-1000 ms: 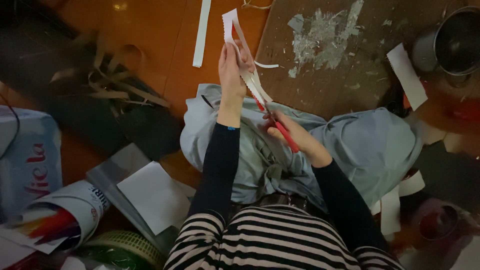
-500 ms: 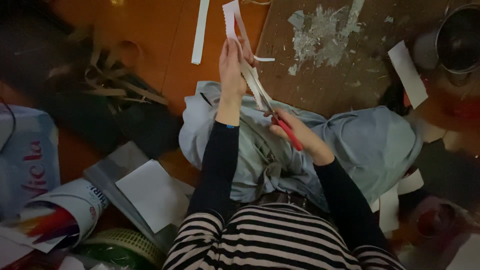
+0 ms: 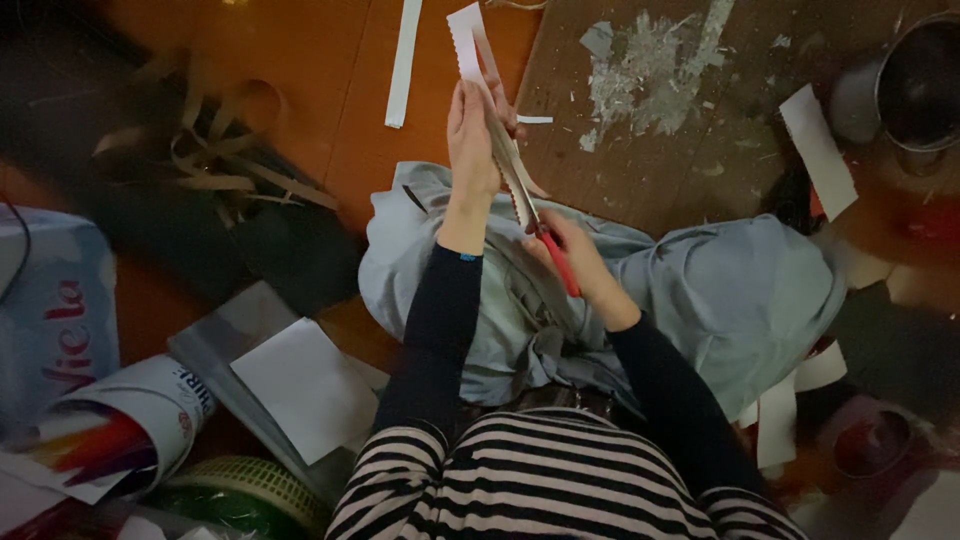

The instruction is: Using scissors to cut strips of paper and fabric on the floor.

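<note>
Left hand [image 3: 470, 140] fingers clamped on a white paper strip [image 3: 468, 45], held upright. Right hand [image 3: 575, 262] fingers closed around red-handled scissors [image 3: 545, 245], blades on the strip's edge

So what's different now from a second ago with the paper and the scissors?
Not much. The left hand still pinches the white paper strip, and the right hand still works the red-handled scissors. The blades seem to have crept a little farther up the strip, away from the body. Nothing was picked up or dropped. The blue cloth on the lap and the loose paper strip on the floor stayed put.
</note>
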